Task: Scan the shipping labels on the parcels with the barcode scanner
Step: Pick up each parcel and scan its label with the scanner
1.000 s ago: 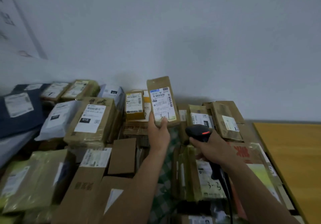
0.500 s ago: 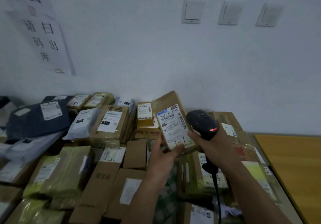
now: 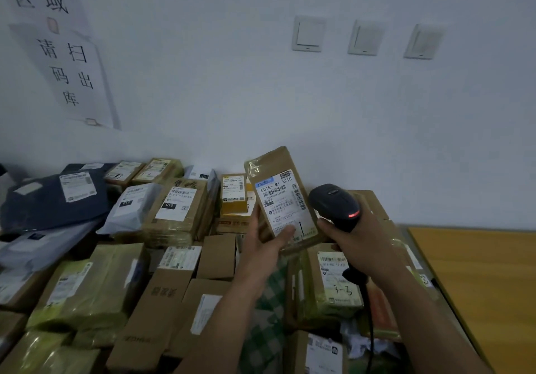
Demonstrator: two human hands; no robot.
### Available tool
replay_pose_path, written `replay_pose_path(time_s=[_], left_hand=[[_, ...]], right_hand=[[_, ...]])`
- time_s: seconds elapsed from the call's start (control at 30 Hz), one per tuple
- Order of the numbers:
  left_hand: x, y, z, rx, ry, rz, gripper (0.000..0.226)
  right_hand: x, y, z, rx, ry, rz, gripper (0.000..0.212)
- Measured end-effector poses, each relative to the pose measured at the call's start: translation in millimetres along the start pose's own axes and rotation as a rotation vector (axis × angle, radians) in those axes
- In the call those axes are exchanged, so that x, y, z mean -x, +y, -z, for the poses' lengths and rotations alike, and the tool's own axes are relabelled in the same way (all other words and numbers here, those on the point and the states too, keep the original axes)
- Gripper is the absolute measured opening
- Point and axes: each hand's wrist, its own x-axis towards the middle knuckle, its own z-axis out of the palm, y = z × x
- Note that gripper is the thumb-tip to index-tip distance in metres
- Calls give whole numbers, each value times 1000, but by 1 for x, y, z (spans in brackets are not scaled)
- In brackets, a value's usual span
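Fingers of my left hand (image 3: 262,250) clamped the parcel (image 3: 282,196) upright; my right hand (image 3: 358,246), just right of its label (image 3: 285,205), gripped the scanner (image 3: 333,205).

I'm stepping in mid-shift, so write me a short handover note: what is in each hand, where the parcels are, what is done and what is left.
Left hand: holds a brown parcel up, tilted, its label facing the camera.
Right hand: grips the black barcode scanner close beside the label's right edge; a red light shows on the scanner.
Parcels: the rest lie piled on the surface below, against the wall.
Done: cannot tell whether this label has registered.
Left: confirm this scan, set the parcel down, scan the pile.
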Motion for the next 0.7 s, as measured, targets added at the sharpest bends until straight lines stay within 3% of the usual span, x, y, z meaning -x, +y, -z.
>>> replay_pose_path(time_s=[0.17, 0.27, 0.7], left_hand=[[-25, 2, 0, -213, 85, -155, 85], [-43, -9, 4, -377, 155, -222, 98], [-58, -16, 13, -531, 241, -144, 97]], right_hand=[[11, -16, 9, -8, -99, -29, 33], [21, -30, 10, 9, -231, -11, 27], [20, -29, -1, 17, -245, -53, 34]])
